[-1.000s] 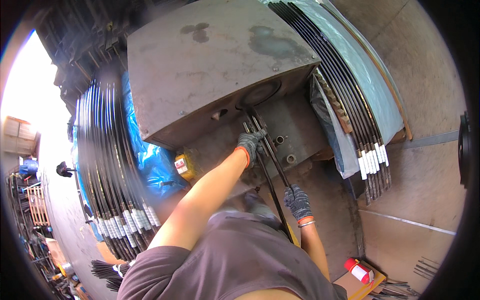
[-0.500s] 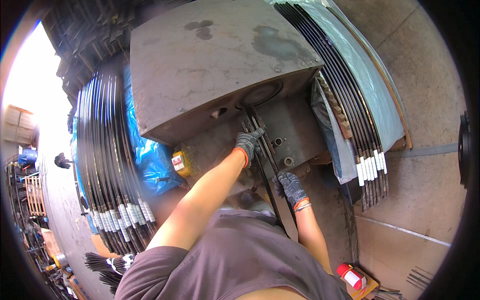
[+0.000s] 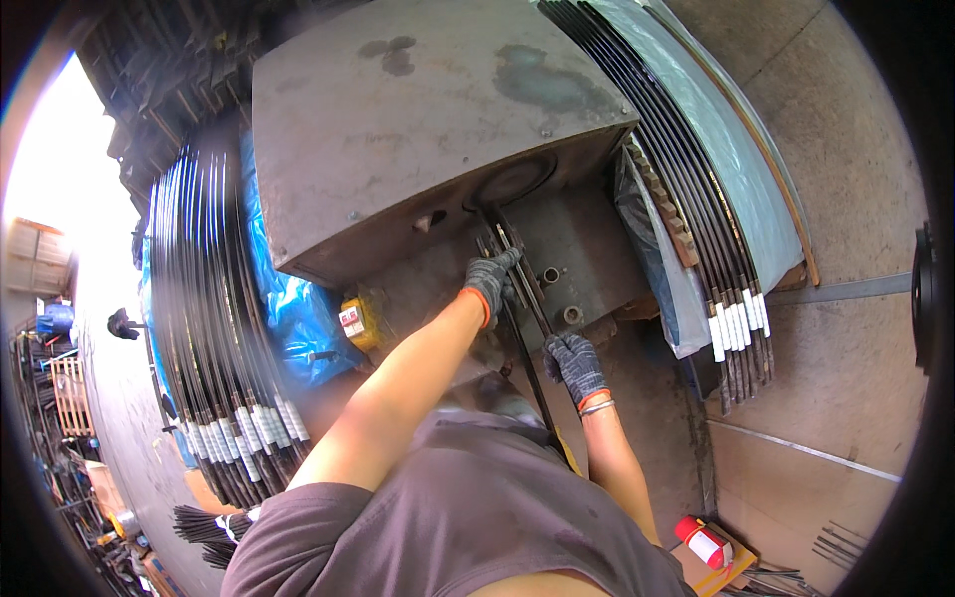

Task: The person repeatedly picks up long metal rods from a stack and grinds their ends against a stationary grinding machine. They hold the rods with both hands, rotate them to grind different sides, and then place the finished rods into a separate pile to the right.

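Observation:
My left hand, in a grey knit glove with an orange cuff, is closed around narrow metal bars in front of the machine's round opening. My right hand, gloved the same way, is nearer my body and to the right. Its fingers are wrapped around the near end of a dark metal rod that runs forward beside the left hand. Another dark rod slopes from under the left hand toward my waist. The rods' far ends are hidden at the opening.
The steel machine housing stands ahead. Long black rods with white-wrapped ends lie in a left bundle and a right bundle. A yellow package sits by blue plastic sheeting. A red cylinder lies at lower right.
My right hand has shifted slightly forward. The rod length that trailed behind it toward my body no longer shows. My left hand stays closed in nearly the same place.

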The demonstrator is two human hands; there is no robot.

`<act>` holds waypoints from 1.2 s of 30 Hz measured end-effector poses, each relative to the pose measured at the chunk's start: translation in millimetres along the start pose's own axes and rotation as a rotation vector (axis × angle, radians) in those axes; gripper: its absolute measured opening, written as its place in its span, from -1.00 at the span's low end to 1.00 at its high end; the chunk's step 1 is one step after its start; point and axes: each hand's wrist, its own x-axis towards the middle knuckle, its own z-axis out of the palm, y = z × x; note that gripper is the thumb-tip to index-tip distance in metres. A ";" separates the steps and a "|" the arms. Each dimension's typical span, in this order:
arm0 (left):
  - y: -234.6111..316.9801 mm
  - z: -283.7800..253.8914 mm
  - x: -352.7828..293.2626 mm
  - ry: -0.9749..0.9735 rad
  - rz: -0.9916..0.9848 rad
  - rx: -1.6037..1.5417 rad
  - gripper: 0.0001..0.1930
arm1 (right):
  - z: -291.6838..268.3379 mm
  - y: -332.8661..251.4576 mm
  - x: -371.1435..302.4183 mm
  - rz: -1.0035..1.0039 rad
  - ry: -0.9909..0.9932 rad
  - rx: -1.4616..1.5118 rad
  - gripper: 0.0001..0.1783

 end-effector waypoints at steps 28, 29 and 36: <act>2.7 -3.9 2.1 -0.082 -0.039 -0.035 -0.86 | 7.9 -15.9 7.5 -0.016 0.070 -0.096 -0.85; 1.0 -3.5 5.4 -0.084 -0.037 -0.057 -0.86 | 5.8 -13.7 9.8 -0.034 0.051 -0.134 -0.84; -1.3 -4.6 8.7 -0.042 -0.007 -0.010 -0.84 | 3.5 -18.3 12.2 0.088 -0.029 0.121 -0.81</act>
